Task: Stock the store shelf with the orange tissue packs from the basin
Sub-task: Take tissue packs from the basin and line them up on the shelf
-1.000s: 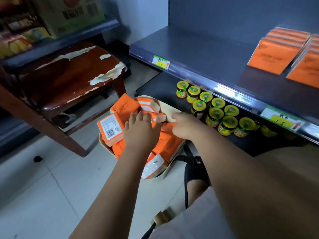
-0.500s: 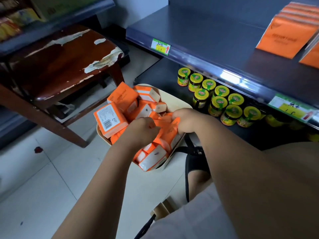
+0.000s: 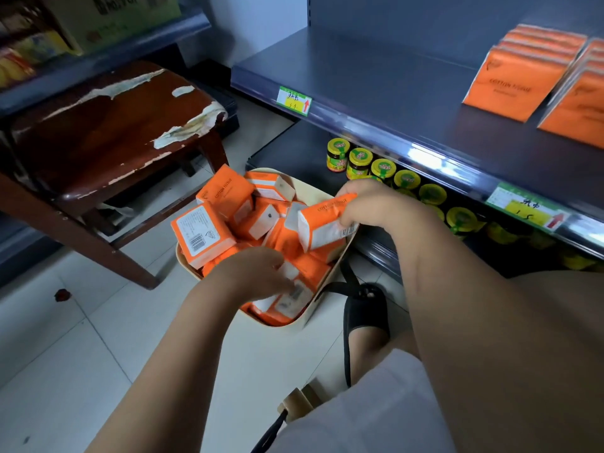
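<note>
A cream basin (image 3: pixel 327 300) on the floor holds several orange tissue packs (image 3: pixel 202 233). My right hand (image 3: pixel 376 207) grips one orange pack (image 3: pixel 322 223) by its end and holds it just above the basin's right side. My left hand (image 3: pixel 255 273) reaches into the near part of the basin, its fingers curled on a pack (image 3: pixel 289 297) lying there. On the dark shelf (image 3: pixel 392 86) above, two rows of orange packs (image 3: pixel 519 73) stand at the far right.
Yellow-lidded jars (image 3: pixel 359 161) line the bottom shelf beside the basin. A worn brown stool (image 3: pixel 108 125) stands left of the basin. Price tags (image 3: pixel 293 100) sit on the shelf edge. My foot in a black sandal (image 3: pixel 366 315) is right of the basin.
My right hand has lifted one pack out of the pile and raised it to the right. My left hand has shifted nearer in the basin onto another pack.
</note>
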{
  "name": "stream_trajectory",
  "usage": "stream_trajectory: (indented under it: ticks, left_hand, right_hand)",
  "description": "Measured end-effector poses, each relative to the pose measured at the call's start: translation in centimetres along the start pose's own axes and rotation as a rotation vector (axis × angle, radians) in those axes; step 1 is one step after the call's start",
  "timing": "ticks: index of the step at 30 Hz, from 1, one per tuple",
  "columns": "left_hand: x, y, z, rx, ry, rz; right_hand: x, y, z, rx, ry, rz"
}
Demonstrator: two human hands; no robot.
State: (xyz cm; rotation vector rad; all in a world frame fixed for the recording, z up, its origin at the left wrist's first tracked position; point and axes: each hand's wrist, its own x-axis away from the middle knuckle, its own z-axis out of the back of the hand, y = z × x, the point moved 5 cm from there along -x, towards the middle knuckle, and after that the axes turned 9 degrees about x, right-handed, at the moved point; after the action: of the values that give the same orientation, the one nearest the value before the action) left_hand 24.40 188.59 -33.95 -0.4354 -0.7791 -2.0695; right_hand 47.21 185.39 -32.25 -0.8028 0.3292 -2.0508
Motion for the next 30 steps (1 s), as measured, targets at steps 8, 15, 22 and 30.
stream_trajectory:
  ticks: [8, 15, 22, 30]
  left_hand:
    - [2.6, -0.6, 4.5, 0.642, 0.129, -0.099]
    - [3.0, -0.1, 4.8, 1.023, 0.326, -0.242]
    - [2.7, 0.0, 4.5, 0.950, 0.608, -0.273]
    - [1.6, -0.9, 4.6, 1.426, 0.667, -0.167]
  right_hand:
    - [0.8, -0.8, 2.9, -0.398, 0.080, 0.019]
    - [0.8, -0.8, 2.1, -0.474, 0.083, -0.023]
    - [0.7, -0.6, 1.7, -0.551, 0.086, -0.068]
    - [1.2, -0.8, 3.1, -0.893, 0.138, -0.103]
